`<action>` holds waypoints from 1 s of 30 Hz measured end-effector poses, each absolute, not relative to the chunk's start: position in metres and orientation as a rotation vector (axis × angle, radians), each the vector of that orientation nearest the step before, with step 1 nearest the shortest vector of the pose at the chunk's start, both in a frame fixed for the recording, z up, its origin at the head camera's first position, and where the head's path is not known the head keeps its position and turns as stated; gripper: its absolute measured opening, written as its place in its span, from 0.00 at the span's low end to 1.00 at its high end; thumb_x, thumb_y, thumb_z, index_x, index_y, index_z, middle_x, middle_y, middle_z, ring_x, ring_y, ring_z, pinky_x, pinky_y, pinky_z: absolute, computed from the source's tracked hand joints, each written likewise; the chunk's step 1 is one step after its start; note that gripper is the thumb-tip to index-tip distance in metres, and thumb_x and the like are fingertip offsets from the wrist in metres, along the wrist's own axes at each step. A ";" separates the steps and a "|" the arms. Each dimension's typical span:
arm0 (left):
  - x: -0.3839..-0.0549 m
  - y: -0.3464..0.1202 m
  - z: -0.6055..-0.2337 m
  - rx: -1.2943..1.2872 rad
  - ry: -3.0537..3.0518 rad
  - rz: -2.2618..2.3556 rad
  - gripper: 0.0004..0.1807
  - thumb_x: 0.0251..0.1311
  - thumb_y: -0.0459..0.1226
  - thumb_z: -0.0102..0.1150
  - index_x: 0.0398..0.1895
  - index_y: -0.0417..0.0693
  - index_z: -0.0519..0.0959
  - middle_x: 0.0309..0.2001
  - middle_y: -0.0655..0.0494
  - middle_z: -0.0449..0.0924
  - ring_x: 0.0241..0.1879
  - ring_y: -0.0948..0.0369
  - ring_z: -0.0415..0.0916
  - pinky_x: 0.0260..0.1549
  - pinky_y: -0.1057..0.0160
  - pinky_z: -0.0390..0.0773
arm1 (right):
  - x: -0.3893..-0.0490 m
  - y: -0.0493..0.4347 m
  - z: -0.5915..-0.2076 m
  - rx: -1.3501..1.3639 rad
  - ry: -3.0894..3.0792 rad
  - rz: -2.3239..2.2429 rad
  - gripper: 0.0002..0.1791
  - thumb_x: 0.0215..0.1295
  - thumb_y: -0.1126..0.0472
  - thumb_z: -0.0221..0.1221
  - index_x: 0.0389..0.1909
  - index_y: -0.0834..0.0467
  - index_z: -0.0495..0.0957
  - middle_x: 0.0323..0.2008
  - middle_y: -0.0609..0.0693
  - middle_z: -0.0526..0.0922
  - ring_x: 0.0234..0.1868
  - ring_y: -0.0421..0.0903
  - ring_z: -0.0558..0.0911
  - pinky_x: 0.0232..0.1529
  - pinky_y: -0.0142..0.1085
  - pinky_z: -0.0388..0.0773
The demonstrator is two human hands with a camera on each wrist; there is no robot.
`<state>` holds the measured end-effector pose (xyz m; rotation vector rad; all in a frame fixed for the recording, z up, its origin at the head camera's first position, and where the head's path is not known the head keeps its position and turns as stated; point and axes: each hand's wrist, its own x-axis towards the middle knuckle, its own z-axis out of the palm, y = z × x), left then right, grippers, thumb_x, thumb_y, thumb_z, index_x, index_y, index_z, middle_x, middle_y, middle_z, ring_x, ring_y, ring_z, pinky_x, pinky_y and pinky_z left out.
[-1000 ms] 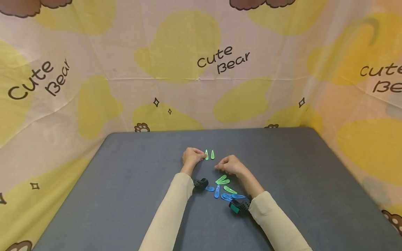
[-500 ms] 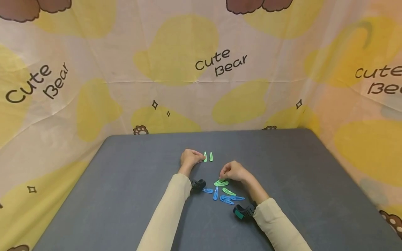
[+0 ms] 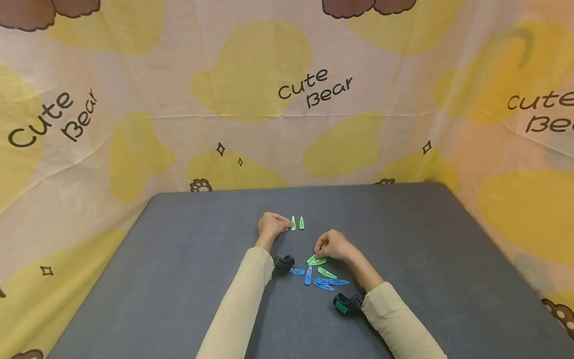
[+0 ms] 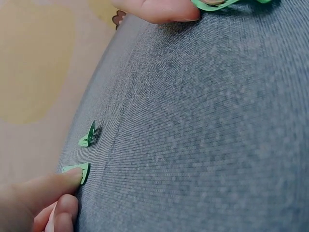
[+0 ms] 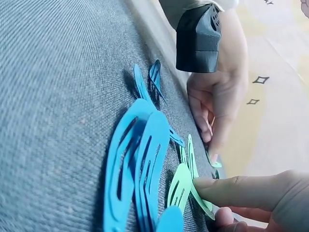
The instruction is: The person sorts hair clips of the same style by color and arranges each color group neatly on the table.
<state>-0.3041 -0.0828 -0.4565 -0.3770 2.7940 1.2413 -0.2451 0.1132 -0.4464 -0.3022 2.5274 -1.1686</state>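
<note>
Clamping with left grip [image 3: 273,227] on a slim green teardrop-shaped hair clip [image 3: 293,223], with right grip [image 3: 333,244] on a second green clip [image 5: 193,166]; best to lift the latter gently off the grey fabric surface [image 3: 134,299], clear of slotted blue clips [image 5: 160,126].

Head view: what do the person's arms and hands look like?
Left sleeve and right sleeve: long, pale cream. Left hand and right hand: ungloved. Left wrist unit and right wrist unit: black, with small holes; the right bears a green patch.
</note>
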 end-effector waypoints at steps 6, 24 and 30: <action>-0.303 -0.083 -0.457 -0.385 2.792 1.233 0.10 0.46 0.45 0.74 0.25 0.48 0.88 0.21 0.56 0.86 0.26 0.62 0.78 0.33 0.68 0.70 | -0.244 0.112 -0.445 -0.306 2.533 -1.129 0.02 0.52 0.71 0.67 0.24 0.64 0.83 0.15 0.43 0.72 0.21 0.39 0.67 0.26 0.29 0.65; -0.302 -0.083 -0.456 -0.399 2.789 1.288 0.09 0.46 0.43 0.74 0.25 0.47 0.88 0.23 0.54 0.87 0.25 0.62 0.78 0.31 0.68 0.67 | -0.250 0.121 -0.444 -0.585 2.465 -1.053 0.05 0.59 0.71 0.60 0.26 0.68 0.81 0.19 0.45 0.71 0.22 0.39 0.65 0.27 0.30 0.64; -0.302 -0.082 -0.456 -0.404 2.794 1.262 0.10 0.47 0.44 0.74 0.25 0.47 0.88 0.23 0.53 0.87 0.29 0.59 0.79 0.34 0.66 0.68 | -0.252 0.126 -0.443 -0.568 2.380 -1.104 0.06 0.61 0.71 0.58 0.27 0.69 0.80 0.18 0.44 0.68 0.20 0.39 0.62 0.25 0.30 0.61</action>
